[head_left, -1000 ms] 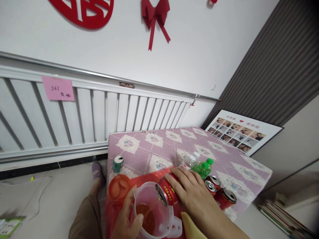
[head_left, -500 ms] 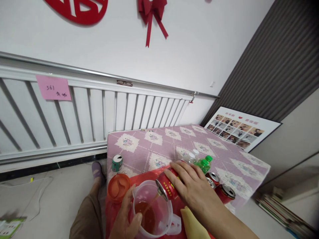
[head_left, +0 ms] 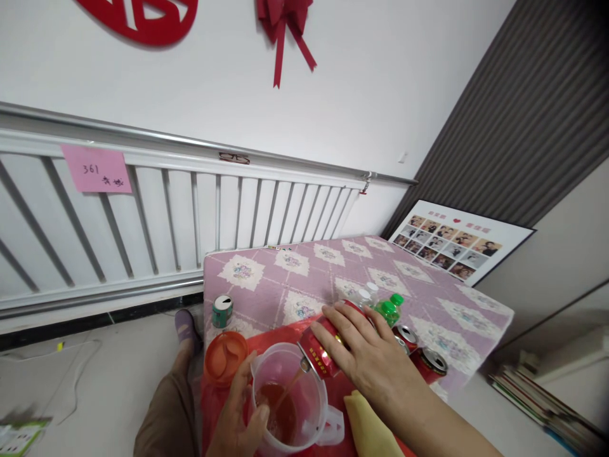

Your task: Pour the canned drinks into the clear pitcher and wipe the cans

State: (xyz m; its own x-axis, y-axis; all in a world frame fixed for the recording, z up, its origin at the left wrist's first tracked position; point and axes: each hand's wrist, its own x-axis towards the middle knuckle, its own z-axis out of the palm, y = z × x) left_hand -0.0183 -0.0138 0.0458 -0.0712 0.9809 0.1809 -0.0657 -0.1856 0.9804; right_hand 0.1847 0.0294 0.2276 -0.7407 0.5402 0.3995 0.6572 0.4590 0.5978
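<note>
My right hand [head_left: 364, 346] is wrapped over a red drink can [head_left: 318, 351], tilted with its mouth down to the left. A thin brown stream runs from the can into a clear plastic pitcher [head_left: 314, 397], where brown liquid covers the bottom. The pitcher's handle points right. My left hand [head_left: 240, 416] grips the pitcher's left side, thumb at the near rim and fingers along the outside. Just left of the pitcher lies an orange lid [head_left: 226, 357]. A yellow cloth-like item [head_left: 368, 425] sits under my right forearm.
A green can [head_left: 222, 311] stands at the table's left edge. Beyond my right hand are green-capped bottles [head_left: 389, 310], white-capped bottles [head_left: 365, 296] and open red cans [head_left: 431, 364]. A red sheet [head_left: 285, 336] covers part of the flowered tablecloth [head_left: 328, 254]. A radiator [head_left: 238, 209] runs behind.
Liquid keeps flowing from the can into the pitcher. The can appears slightly more raised at its base. The view has shifted a little; both hands keep their holds.
</note>
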